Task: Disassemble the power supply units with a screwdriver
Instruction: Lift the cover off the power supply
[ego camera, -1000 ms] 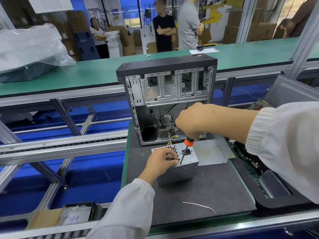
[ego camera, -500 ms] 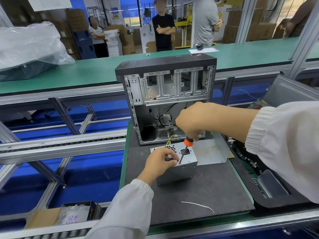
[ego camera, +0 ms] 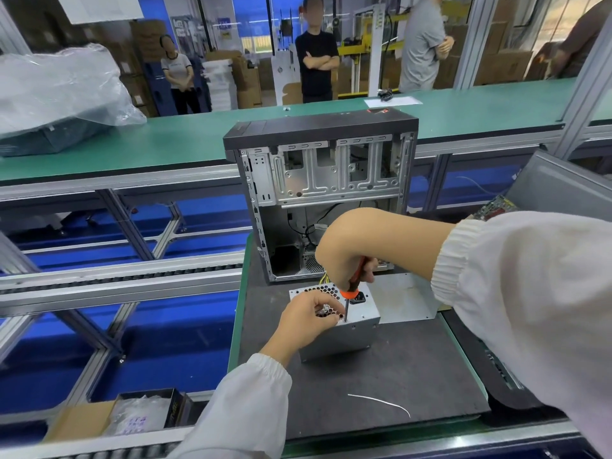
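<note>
From the head camera, your only view, the PSU stands on the dark mat, just in front of the open case and beside a loose metal cover. Your left hand rests on the PSU's top at the honeycomb grille, fingers curled over its near edge to steady it. Your right hand is wrapped tight round the handle of the screwdriver, which stands nearly upright with its tip at the top face near the front edge.

You look to be working a screw there; the screw head itself is too small to make out. To do it well, keep the shaft square to the face and press down firmly while you turn, so the tip does not cam out and strip the head. Hold the box down harder with your left hand, because it stands tall and could tip. Keep your left fingertips clear of the tip.
</note>
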`<state>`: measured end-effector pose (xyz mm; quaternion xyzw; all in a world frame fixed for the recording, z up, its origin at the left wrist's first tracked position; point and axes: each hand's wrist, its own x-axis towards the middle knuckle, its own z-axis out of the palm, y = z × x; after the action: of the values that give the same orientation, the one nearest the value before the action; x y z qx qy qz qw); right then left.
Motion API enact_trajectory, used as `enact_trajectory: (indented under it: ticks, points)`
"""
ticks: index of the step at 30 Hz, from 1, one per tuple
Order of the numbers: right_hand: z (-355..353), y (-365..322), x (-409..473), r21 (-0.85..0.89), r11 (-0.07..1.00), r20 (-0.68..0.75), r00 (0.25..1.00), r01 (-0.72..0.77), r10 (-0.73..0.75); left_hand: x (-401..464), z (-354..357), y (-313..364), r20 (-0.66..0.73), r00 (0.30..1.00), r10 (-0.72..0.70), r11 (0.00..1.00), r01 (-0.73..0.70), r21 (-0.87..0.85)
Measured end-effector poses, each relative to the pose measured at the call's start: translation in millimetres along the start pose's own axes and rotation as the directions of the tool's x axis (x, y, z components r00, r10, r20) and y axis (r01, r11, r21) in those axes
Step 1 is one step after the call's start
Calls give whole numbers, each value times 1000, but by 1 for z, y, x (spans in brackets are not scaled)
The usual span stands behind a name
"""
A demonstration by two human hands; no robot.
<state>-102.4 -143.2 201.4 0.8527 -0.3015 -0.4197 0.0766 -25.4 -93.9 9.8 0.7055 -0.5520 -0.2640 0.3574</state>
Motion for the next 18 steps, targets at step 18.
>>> enact_trajectory:
  ticks: [18]
  points:
    - [31,-1,3,-463,886,-623,720,-25,-305,1,8,6,-22,989,144,897,-139,-419]
